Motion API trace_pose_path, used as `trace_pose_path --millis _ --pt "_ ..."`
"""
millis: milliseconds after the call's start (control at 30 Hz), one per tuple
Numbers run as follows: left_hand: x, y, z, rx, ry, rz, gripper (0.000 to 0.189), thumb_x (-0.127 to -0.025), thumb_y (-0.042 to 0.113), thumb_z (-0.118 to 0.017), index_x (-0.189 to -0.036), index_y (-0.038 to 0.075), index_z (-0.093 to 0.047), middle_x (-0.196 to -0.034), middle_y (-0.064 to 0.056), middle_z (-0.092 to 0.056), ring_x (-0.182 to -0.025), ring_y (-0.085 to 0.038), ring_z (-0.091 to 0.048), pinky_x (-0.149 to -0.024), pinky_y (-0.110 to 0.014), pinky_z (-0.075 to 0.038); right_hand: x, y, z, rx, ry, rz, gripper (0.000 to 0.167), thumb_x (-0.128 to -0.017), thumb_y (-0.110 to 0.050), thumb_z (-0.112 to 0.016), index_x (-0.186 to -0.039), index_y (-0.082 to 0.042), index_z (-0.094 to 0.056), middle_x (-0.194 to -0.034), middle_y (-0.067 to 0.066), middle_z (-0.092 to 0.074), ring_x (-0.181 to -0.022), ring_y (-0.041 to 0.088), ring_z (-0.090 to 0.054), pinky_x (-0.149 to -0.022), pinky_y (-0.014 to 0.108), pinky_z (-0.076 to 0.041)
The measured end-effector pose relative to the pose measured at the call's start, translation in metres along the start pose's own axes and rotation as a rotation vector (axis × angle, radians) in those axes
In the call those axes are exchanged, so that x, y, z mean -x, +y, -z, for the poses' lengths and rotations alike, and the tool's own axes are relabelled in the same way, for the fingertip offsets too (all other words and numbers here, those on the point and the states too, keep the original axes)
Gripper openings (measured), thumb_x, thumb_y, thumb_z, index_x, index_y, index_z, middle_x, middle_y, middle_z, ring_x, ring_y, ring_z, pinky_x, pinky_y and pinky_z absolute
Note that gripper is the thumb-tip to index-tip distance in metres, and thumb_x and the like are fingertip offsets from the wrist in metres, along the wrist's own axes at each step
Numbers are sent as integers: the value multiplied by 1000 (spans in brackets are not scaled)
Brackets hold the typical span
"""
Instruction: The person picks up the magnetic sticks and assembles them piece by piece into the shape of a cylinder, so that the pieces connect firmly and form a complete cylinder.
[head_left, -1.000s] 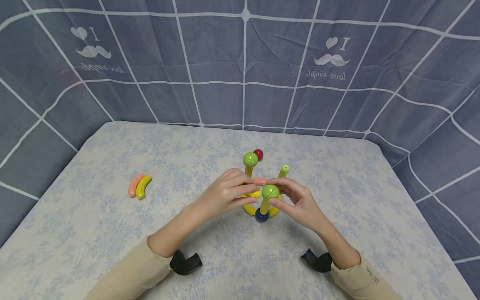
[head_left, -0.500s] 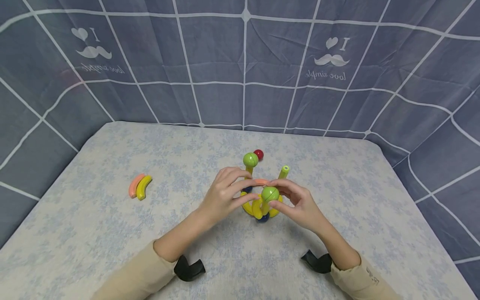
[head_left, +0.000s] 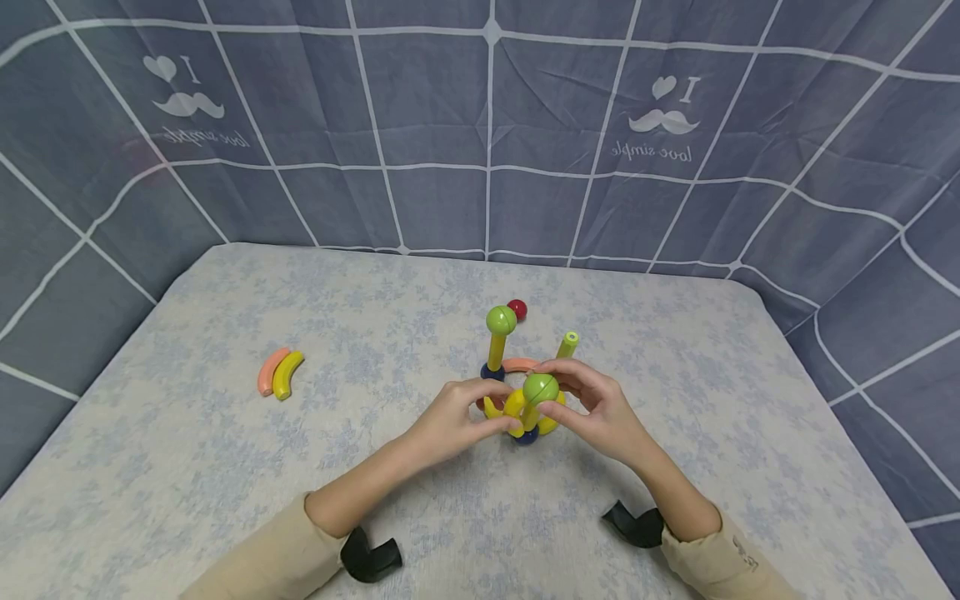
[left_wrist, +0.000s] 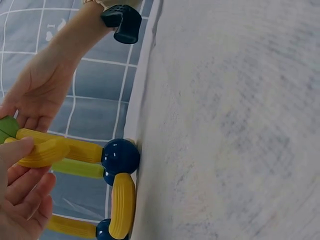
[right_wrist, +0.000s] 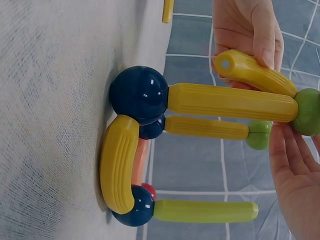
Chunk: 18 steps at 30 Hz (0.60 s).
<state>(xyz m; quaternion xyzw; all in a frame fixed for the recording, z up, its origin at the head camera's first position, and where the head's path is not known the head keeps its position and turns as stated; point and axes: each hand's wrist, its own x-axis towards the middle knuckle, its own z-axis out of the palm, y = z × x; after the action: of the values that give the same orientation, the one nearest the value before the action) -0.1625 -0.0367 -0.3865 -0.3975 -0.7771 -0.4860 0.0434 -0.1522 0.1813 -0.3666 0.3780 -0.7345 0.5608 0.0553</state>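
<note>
**A Two-Handed Hold at the Near Corner**

We see a rod-and-ball frame (head_left: pixel 531 417) standing on the pale patterned tablecloth (head_left: pixel 375 308), right of centre in the head view. The left hand (head_left: pixel 453 421) pinches a curved yellow rod (right_wrist: pixel 257 72) between thumb and fingers; one end of the rod reaches the near green ball (head_left: pixel 541 387), though we cannot tell whether it is attached. The right hand (head_left: pixel 600 408) grips that ball between thumb and fingers, atop an upright yellow rod (right_wrist: pixel 230 102) rising from a dark blue ball (right_wrist: pixel 139 95). Farther back, we find a second yellow upright (head_left: pixel 497 352) capped by the far green ball (head_left: pixel 501 321); to its right stands a light-green rod (right_wrist: pixel 205 211). Along the base, a lower yellow curve (right_wrist: pixel 119 165) joins two blue balls, and a pink curve (head_left: pixel 520 364) lies at the rear. We note a red ball (head_left: pixel 517 309) just beyond the far green ball. Well apart at left, a loose pink rod (head_left: pixel 272 372) and a loose yellow rod (head_left: pixel 287 375) lie side by side.
</note>
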Motion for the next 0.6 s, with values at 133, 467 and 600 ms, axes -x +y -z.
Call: trace_pose_path --millis 133,467,600 --pt "0 1 -1 -16 14 31 22 -81 12 -70 -100 4 -63 -89 -4 -65 -75 -19 -57 -64 -25 -47 0 -1 0 6 2 0 31 -83 4 -62 -113 9 -52 -112 1 -58 -101 10 -56 -84 23 -48" --pt "1 1 -2 17 133 10 23 -80 3 -68 -102 1 -61 -97 -8 -62 -74 -14 -62 -62 -17 -51 0 -3 1 10 3 -15 33 -83 3 -62 -114 9 -52 -114 2 -57 -102 10 -56 -86 24 -48" --pt "1 1 -4 50 179 -7 25 -80 -1 -67 -104 -1 -60 -100 -12 -62 -78 -19 -65 -67 -17 -52 0 -2 1 2 4 -26 34 -83 3 -63 -114 10 -51 -115 -2 -56 -103 10 -56 -87 25 -47"
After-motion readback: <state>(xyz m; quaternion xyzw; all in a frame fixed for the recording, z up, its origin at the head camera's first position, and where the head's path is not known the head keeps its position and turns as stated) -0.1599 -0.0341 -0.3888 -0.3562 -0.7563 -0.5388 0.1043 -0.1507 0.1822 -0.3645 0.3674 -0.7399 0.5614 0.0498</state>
